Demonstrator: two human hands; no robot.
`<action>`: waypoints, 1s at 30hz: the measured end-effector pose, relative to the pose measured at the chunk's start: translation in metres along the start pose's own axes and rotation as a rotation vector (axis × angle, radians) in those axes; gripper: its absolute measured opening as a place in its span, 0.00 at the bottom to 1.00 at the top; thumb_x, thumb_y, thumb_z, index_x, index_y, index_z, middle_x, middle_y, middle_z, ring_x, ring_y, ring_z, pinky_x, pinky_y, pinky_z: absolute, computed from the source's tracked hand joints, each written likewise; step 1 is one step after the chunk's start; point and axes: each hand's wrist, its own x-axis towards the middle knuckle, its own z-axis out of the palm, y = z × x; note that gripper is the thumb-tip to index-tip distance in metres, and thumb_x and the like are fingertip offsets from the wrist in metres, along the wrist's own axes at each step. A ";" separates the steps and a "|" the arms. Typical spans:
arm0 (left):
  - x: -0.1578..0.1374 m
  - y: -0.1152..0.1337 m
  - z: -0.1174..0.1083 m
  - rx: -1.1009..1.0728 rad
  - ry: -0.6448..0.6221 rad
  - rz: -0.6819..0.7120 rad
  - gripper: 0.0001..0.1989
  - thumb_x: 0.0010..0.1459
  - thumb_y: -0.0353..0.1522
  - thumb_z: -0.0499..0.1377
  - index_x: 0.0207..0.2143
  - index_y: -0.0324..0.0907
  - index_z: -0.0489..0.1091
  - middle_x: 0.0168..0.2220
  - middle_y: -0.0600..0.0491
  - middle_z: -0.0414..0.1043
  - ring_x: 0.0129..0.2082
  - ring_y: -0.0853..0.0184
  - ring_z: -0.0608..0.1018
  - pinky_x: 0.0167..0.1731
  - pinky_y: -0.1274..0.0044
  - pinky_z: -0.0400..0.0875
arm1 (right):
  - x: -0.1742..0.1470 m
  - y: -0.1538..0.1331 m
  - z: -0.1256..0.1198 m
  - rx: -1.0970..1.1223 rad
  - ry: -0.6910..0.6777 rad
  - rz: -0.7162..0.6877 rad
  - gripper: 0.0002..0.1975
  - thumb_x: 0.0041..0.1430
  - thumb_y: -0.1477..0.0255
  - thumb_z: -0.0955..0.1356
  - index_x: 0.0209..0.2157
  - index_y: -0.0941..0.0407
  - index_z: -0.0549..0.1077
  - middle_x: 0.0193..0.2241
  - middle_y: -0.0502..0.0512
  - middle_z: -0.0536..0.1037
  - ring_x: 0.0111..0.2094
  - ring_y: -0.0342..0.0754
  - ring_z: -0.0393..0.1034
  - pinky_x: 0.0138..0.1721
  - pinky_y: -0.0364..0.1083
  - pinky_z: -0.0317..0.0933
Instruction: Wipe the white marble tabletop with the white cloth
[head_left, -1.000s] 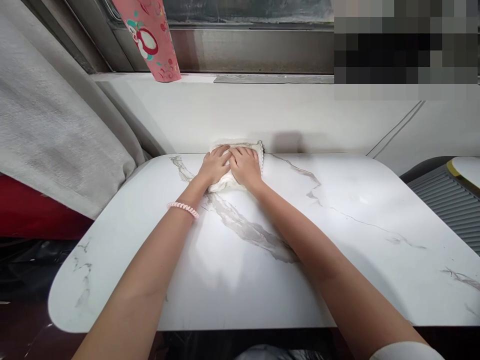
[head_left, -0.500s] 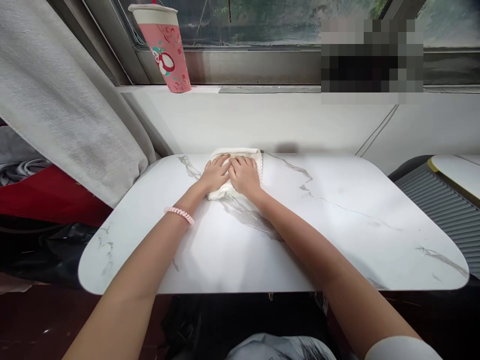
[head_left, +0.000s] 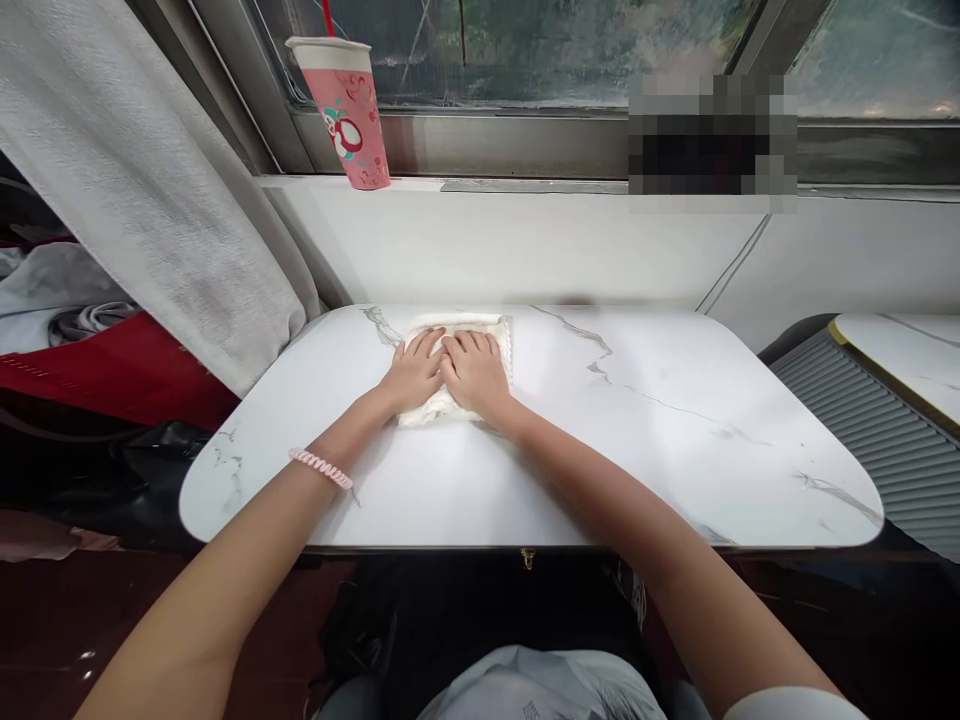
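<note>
On the table (head_left: pixel 675 440), left hand (head_left: pixel 411 372) and right hand (head_left: pixel 474 372) press flat, open, on one cloth (head_left: pixel 491 328).

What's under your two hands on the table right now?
A white cloth lies flat under the left hand and right hand, on the marble table. Its middle is covered by the hands; only its edges show.

A white marble-patterned table with rounded corners (head_left: pixel 675 440) stands against the wall. A folded cream cloth with a scalloped edge (head_left: pixel 501 335) lies on its far side, left of centre.
</note>
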 end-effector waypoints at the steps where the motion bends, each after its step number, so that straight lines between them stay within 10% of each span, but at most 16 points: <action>1: -0.003 0.001 -0.001 -0.001 0.001 -0.004 0.29 0.65 0.41 0.41 0.66 0.43 0.52 0.70 0.44 0.46 0.69 0.55 0.49 0.64 0.52 0.44 | -0.002 -0.001 0.000 0.001 -0.001 -0.002 0.15 0.67 0.72 0.57 0.49 0.56 0.70 0.49 0.59 0.73 0.53 0.53 0.62 0.60 0.54 0.46; 30: -0.090 -0.011 -0.030 0.015 -0.244 -0.078 0.34 0.64 0.44 0.41 0.69 0.41 0.42 0.72 0.46 0.33 0.71 0.55 0.37 0.66 0.54 0.40 | -0.042 -0.068 0.003 0.085 -0.077 -0.080 0.17 0.66 0.71 0.58 0.52 0.58 0.69 0.54 0.61 0.69 0.56 0.54 0.58 0.63 0.57 0.42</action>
